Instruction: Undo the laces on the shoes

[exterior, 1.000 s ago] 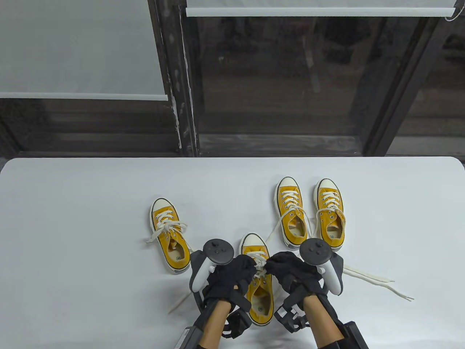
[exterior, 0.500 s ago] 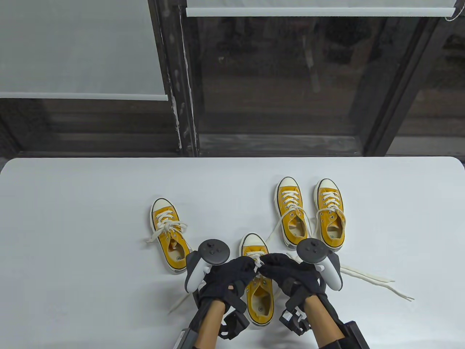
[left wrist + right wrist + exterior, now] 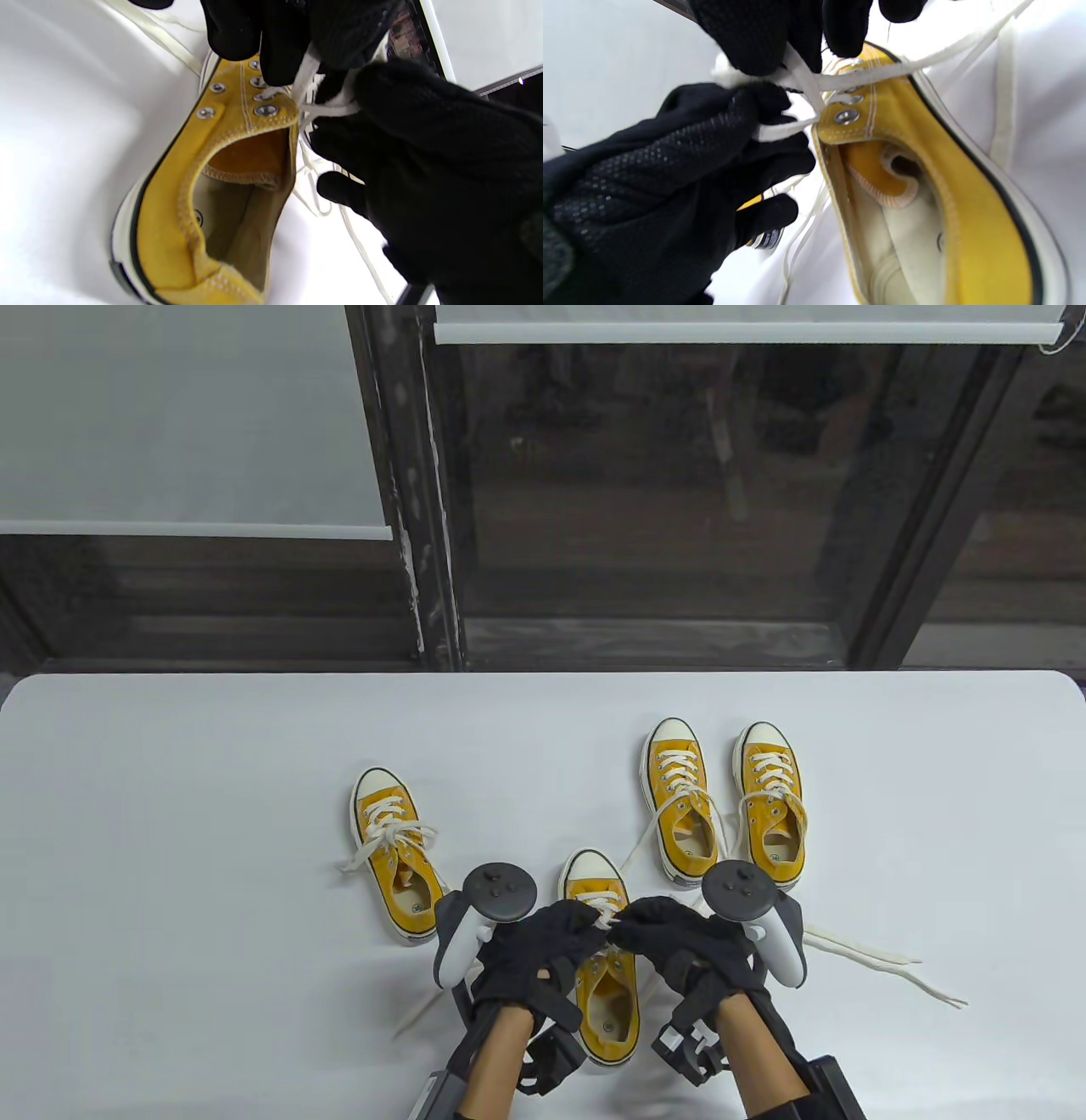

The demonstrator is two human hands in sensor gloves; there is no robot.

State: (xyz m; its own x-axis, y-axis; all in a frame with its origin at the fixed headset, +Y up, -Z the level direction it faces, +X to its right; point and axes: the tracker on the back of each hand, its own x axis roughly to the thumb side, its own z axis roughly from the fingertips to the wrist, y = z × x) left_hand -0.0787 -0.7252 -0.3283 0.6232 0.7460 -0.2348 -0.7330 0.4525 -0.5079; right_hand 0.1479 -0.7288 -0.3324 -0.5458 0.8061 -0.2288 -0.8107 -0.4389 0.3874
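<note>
We see both hands at bottom centre of the table view, over the near shoe point(image 3: 604, 959). Left hand point(image 3: 534, 954) and right hand point(image 3: 679, 946) each pinch its white lace point(image 3: 604, 918) at the top eyelets. Gloves hide the knot itself. Shoe's heel shows; the lace's far end is cut off in both wrist views.

Four yellow shoes point(image 3: 602, 959), two gloved hands point(image 3: 539, 946), perhaps two loose laces point(image 3: 857, 954)
</note>
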